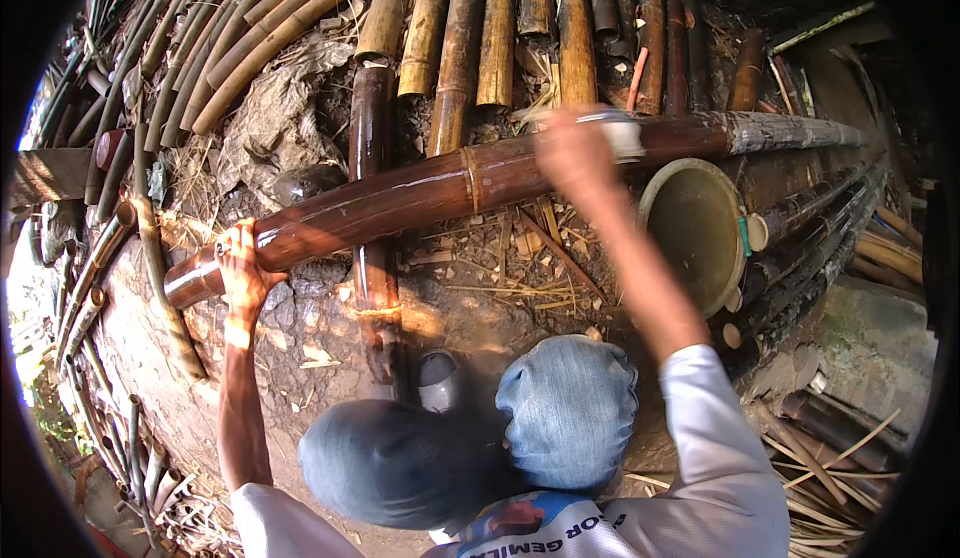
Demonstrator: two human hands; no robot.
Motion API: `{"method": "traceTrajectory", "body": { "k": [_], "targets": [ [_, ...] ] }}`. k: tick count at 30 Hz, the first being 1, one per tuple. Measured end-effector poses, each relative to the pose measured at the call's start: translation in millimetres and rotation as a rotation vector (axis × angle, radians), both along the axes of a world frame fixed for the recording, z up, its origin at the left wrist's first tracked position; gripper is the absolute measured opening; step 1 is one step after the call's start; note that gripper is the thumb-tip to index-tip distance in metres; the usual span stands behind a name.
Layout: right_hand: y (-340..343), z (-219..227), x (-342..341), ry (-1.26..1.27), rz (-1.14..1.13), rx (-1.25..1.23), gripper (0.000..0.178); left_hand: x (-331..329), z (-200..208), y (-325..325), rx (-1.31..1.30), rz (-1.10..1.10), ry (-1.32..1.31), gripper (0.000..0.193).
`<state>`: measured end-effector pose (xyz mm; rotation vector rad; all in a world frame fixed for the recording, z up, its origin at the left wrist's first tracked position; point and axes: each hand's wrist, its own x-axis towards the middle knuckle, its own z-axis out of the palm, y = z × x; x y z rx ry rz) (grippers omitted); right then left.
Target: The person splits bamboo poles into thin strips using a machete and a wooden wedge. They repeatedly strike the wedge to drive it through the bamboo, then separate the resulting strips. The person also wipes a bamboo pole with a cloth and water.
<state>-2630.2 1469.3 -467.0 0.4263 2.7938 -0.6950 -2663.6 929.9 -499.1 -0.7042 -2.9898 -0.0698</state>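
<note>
A long, thick, wet reddish-brown bamboo pole (400,203) lies across in front of me. Its unstripped far part to the right is greyish white. My left hand (240,270) grips the pole close to its left end, fingers over the top. Farther right, my right hand (575,153) is closed and smeared by motion above the pole. A whitish object (624,140) shows beside that hand, too blurred to name. Beneath the pole runs a dark, wet bamboo support (371,143), pointing toward me between my knees.
A round, pale basin (690,173) with murky contents stands to the right, under the pole. Several cut bamboo lengths (465,48) lie side by side at the back. Curved poles (225,53) are stacked at the far left. Dark poles (790,268) and split strips (830,458) lie right.
</note>
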Motion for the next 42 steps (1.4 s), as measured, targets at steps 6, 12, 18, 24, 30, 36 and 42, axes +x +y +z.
{"method": "traceTrajectory", "body": {
  "k": [6,12,18,24,30,36,42],
  "targets": [
    [-126,20,-2,-0.014,0.259,-0.189,0.031,7,-4,-10,0.055,-0.034,0.014,0.120],
    [112,-28,11,0.109,0.001,0.228,0.033,13,2,19,0.073,0.003,0.120,0.103],
    [-150,-77,-5,1.120,0.455,-0.015,0.034,31,-8,35,0.106,-0.002,0.271,0.091],
    [142,-58,41,0.267,-0.060,0.323,0.035,68,-3,18,0.037,0.123,0.208,0.100],
    [-112,-9,16,0.394,0.266,0.155,0.027,62,-12,19,0.013,0.133,0.392,0.076],
    [0,-19,26,0.062,0.065,0.002,0.038,10,37,-6,-0.230,-0.016,0.001,0.108],
    [48,-22,22,-0.026,0.023,0.096,0.034,2,5,-20,0.029,-0.123,0.048,0.099]
  ]
}}
